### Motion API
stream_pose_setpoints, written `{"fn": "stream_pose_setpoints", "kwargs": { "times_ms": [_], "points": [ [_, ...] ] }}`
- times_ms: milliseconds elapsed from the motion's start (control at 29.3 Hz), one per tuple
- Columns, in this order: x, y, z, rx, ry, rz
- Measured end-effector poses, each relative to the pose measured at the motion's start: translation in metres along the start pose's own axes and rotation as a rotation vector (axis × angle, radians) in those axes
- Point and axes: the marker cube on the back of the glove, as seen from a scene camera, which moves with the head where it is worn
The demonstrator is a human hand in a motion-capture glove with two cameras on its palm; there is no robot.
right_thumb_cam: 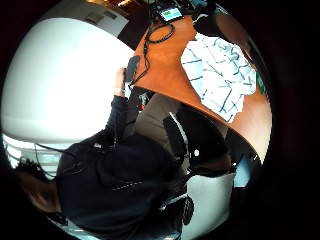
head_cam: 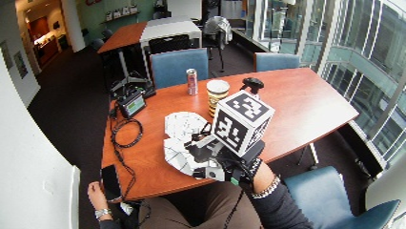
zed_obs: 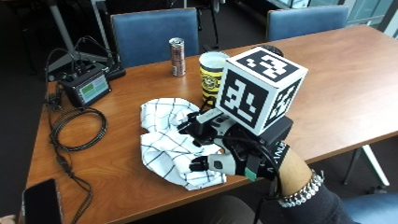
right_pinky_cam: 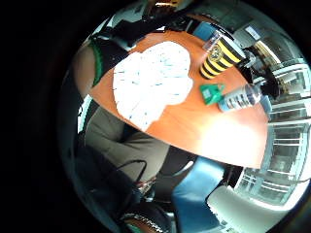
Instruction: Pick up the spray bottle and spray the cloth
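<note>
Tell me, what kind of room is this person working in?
Probably an office meeting room or lounge: a large wooden table with blue upholstered chairs around it, tall glass windows along one side, and more tables further back.

From the outside view the gloved right hand covers the clear plastic spray bottle with a green trigger, which shows only in the little-finger palm view, lying on its side beside the yellow-and-black striped cup. The hand also hides part of the white checked cloth near the table's front edge. The fingers' curl cannot be told.
</note>
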Motion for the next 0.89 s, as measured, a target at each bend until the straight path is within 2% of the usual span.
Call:
{"fn": "stream_pose_setpoints", "kwargs": {
  "times_ms": [307,887],
  "points": [
    [0.043,-0.025,-0.013,0.027,0.002,0.054],
    [0.155,-0.062,-0.051,0.149,0.093,0.250]
  ]
}}
